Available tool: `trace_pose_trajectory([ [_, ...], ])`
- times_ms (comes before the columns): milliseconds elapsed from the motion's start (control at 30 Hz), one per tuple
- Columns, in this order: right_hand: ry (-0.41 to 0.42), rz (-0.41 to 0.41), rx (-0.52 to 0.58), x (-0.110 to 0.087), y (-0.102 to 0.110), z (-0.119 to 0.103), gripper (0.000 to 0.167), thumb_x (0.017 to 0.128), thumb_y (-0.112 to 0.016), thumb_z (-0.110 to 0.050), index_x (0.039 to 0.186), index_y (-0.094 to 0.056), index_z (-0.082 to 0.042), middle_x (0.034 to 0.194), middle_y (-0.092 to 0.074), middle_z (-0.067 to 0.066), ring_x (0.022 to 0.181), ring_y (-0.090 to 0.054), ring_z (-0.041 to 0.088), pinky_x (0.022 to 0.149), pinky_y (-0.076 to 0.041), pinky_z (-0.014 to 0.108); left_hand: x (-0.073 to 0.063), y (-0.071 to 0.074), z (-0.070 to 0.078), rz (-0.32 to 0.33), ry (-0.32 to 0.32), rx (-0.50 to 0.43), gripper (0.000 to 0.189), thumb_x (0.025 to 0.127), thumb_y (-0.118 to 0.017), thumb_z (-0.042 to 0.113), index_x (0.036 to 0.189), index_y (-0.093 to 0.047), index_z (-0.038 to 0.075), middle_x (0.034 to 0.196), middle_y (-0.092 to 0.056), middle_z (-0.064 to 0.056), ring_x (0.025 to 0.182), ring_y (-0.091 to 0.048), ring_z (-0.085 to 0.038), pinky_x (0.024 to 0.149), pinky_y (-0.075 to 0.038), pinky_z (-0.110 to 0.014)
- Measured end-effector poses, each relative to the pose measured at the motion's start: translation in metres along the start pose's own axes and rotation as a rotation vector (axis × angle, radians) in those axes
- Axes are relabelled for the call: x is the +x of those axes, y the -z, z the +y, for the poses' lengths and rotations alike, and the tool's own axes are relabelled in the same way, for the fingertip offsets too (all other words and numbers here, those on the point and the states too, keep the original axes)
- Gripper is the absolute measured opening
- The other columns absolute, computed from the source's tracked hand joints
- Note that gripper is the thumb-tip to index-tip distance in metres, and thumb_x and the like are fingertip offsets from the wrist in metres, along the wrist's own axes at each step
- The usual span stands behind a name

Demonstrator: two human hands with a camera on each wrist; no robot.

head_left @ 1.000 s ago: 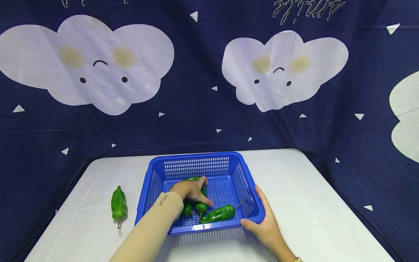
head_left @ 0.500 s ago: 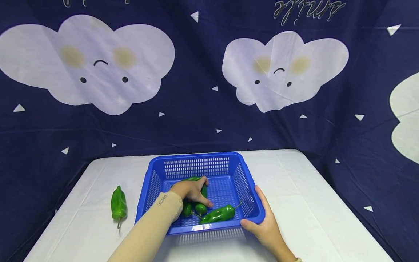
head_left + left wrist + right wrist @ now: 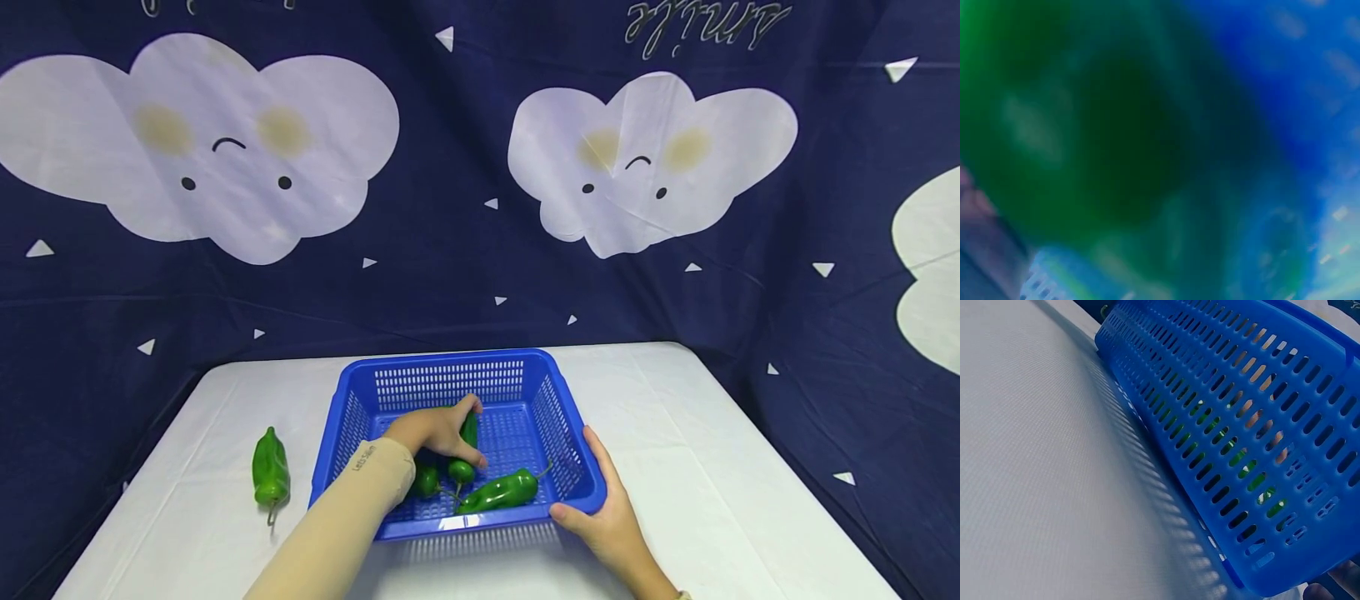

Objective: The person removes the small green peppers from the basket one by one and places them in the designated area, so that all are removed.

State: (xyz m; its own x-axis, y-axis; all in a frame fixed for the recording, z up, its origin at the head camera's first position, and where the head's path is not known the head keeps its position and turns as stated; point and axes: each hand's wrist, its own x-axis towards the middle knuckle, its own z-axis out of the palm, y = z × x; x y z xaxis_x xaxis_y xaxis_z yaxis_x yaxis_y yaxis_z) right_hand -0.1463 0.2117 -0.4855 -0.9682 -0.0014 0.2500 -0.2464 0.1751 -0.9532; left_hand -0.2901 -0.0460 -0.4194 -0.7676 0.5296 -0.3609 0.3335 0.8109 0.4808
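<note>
Clock = head view, centered on the blue basket [image 3: 450,358], sitting about mid-width on the white tabletop [image 3: 712,500]. Left hand [image 3: 438,431] is inside it, in from 7 o'clock, thumb and forefinger arched round the center pepper [image 3: 470,430], palm hiding part of it; can't tell if that grip is clenched or just resting. Second pepper [image 3: 426,481] at 7, just beside the palm. Third pepper [image 3: 502,492] at 5 on the basket floor, stem to 2. Right hand [image 3: 612,510] has a firm-looking grip on the basket's 4 o'clock corner, thumb at the near rim, fingers along the outer wall. Outside pepper [image 3: 270,469] lies on the tabletop at 9, apart from the basket, stem to 6. Left wrist view: green/blue blur. Cloud-print backdrop [image 3: 442,167] at 12.
</note>
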Motion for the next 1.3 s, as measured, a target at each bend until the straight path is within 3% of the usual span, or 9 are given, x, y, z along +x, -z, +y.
trace_pose_trajectory([
  [433, -0.009, 0.005, -0.011, 0.000, 0.000, -0.001, 0.111, 0.074, -0.082, -0.001, 0.160, -0.015, -0.024, 0.160, -0.026, 0.020, 0.126, -0.049, -0.001, 0.097, -0.047, 0.018, -0.016, 0.024, -0.005, 0.068, -0.163, -0.181, 0.084, 0.081, -0.081, 0.039, 0.143, -0.028, 0.019, 0.097, -0.058, -0.007, 0.088, -0.059, -0.020, 0.088, -0.049, -0.041],
  [800, -0.012, 0.010, -0.031, -0.001, 0.000, -0.002, 0.111, 0.074, -0.082, -0.001, 0.159, -0.015, -0.026, 0.160, -0.025, 0.020, 0.126, -0.048, -0.003, 0.098, -0.045, 0.016, -0.037, 0.044, -0.011, 0.144, -0.164, -0.281, 0.088, 0.082, -0.079, 0.041, 0.147, -0.021, 0.024, 0.107, -0.058, -0.010, 0.093, -0.060, -0.022, 0.091, -0.051, -0.045],
  [1100, -0.027, 0.006, -0.022, -0.001, 0.000, -0.002, 0.109, 0.076, -0.081, -0.002, 0.160, -0.014, -0.027, 0.161, -0.024, 0.020, 0.126, -0.047, -0.001, 0.097, -0.047, 0.017, -0.032, 0.040, -0.009, 0.214, -0.169, -0.299, 0.090, 0.082, -0.079, 0.040, 0.148, -0.020, 0.026, 0.107, -0.057, -0.012, 0.090, -0.062, -0.023, 0.084, -0.053, -0.042],
  [1300, -0.015, -0.005, -0.005, -0.001, 0.000, -0.002, 0.109, 0.077, -0.080, -0.002, 0.160, -0.014, -0.025, 0.160, -0.024, 0.021, 0.126, -0.049, 0.001, 0.097, -0.049, 0.019, -0.028, 0.041, -0.003, 0.308, -0.203, -0.342, 0.088, 0.083, -0.079, 0.040, 0.146, -0.019, 0.032, 0.107, -0.057, -0.013, 0.084, -0.063, -0.023, 0.076, -0.055, -0.035],
])
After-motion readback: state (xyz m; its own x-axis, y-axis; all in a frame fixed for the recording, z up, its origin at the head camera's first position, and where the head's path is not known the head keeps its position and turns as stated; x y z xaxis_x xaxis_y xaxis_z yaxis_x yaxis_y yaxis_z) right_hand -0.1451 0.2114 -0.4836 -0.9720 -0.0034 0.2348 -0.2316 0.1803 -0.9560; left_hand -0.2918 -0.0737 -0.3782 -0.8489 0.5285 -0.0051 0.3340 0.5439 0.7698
